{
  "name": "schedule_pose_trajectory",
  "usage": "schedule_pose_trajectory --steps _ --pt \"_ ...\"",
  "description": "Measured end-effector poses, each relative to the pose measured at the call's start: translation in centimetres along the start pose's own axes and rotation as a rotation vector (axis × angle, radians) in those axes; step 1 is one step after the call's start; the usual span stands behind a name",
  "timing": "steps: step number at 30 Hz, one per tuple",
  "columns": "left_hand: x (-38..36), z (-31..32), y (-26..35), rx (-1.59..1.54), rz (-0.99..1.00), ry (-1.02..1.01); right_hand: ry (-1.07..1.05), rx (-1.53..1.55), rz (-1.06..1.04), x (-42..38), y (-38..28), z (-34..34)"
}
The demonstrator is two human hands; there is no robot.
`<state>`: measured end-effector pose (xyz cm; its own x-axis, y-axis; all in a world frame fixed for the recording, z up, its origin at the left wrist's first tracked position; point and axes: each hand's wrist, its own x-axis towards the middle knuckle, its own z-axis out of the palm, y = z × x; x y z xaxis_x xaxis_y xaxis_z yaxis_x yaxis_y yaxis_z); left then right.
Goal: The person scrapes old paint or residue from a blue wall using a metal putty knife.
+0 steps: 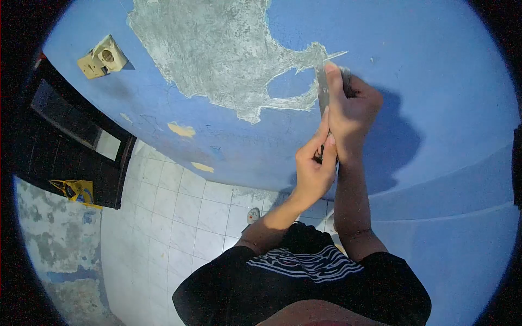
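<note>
A flat grey metal scraper [323,89] stands nearly upright against the blue wall [435,60], its edge at the border of a bare grey patch [212,49]. My right hand [350,111] is closed around it, with the thumb pressed along the upper blade. Lower down, my left hand [316,168] pinches its lower end, fingers touching my right wrist. The handle is mostly hidden by my fingers. A thin strip of loose paint [337,55] sticks out beside the blade tip. Left of the blade, an island of blue paint [292,89] lies within the grey area.
A beige socket and switch [103,58] jut from the wall at upper left. Two cream spots [181,130] mark the wall lower down. White floor tiles [174,206] lie below, by a dark door [65,130] with a yellow bag [79,192].
</note>
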<state>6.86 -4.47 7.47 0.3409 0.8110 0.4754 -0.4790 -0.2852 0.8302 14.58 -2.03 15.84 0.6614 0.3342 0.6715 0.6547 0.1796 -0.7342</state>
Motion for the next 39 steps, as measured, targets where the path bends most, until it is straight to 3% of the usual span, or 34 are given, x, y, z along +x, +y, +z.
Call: schedule_pose_trajectory --steps 4,6,13,15,17,20,22,25,27,28,30,31,33,37,39 --pt "-0.5 -0.3 -0.1 -0.006 -0.063 -0.038 -0.004 0.054 0.015 -0.5 0.4 -0.1" --pt "-0.5 -0.1 -0.6 0.035 0.075 0.0 0.006 0.016 0.004 -0.5 0.5 -0.1" --pt "0.0 -0.7 1.2 0.005 0.02 -0.035 0.021 0.014 0.039 -0.3 0.0 0.4" --pt "-2.2 -1.2 1.2 -0.063 -0.16 0.01 0.022 0.002 0.057 -1.6 1.8 0.4" --pt "-4.7 -1.6 -2.2 -0.165 -0.208 0.052 -0.065 -0.059 0.182 -3.3 3.6 0.1" --pt "-6.4 -2.5 -3.5 -0.254 -0.313 0.116 0.001 -0.004 0.088 -4.5 4.9 1.1" --pt "-6.6 -2.9 -3.2 -0.245 -0.337 0.139 -0.029 -0.015 0.164 -4.9 4.7 0.8" --pt "-6.4 -2.9 -2.4 -0.216 -0.256 0.123 -0.117 0.141 0.216 -5.9 4.0 0.7" --pt "-6.9 -2.5 -1.9 -0.343 -0.326 0.124 -0.319 0.379 0.382 -6.9 3.0 0.4" --pt "-6.9 -2.3 -1.7 -0.344 -0.321 0.123 -0.318 0.381 0.378 -6.7 3.4 0.4" --pt "-6.9 -1.8 -0.9 -0.612 -0.451 0.108 -0.594 0.442 0.371 -6.6 4.3 -0.1" --pt "-6.7 -1.7 -0.5 -0.614 -0.456 0.113 -0.599 0.438 0.377 -6.4 4.4 -0.6" --pt "-5.9 -2.0 0.7 -0.764 -0.634 0.001 -0.803 0.612 0.596 -5.7 4.2 -1.4" --pt "-5.1 -1.0 2.9 -0.942 -0.702 -0.059 -0.943 0.634 0.679 -4.9 3.7 -2.8" --pt "-5.1 -0.1 3.6 -1.029 -0.774 -0.011 -0.98 0.441 0.629 -4.2 3.9 -3.6"
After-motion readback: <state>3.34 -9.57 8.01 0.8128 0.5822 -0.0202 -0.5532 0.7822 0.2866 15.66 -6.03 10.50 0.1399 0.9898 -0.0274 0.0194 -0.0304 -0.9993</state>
